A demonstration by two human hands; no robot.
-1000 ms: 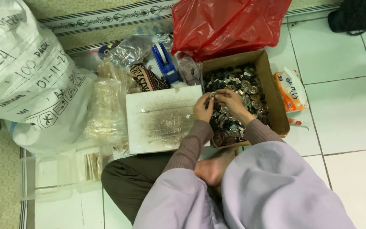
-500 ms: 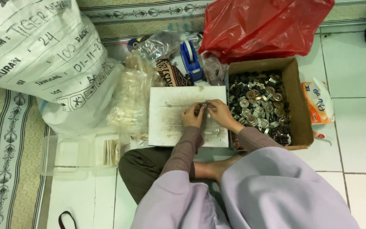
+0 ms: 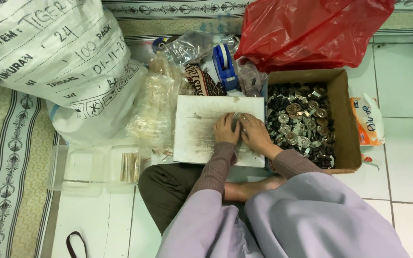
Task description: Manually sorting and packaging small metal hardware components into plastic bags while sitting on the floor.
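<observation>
Hands meet on the flat white board (image 3: 201,134): left hand (image 3: 226,130) and right hand (image 3: 254,134) pinch a small round metal piece (image 3: 236,118), just left of the brown cardboard box (image 3: 342,119); pressing needs steady fingers

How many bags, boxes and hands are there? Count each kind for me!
Bags: 2, a white sack and a red plastic bag
Cardboard box: 1
Clear plastic tray: 1
Hands: 2, left hand, right hand
Total: 6
</observation>
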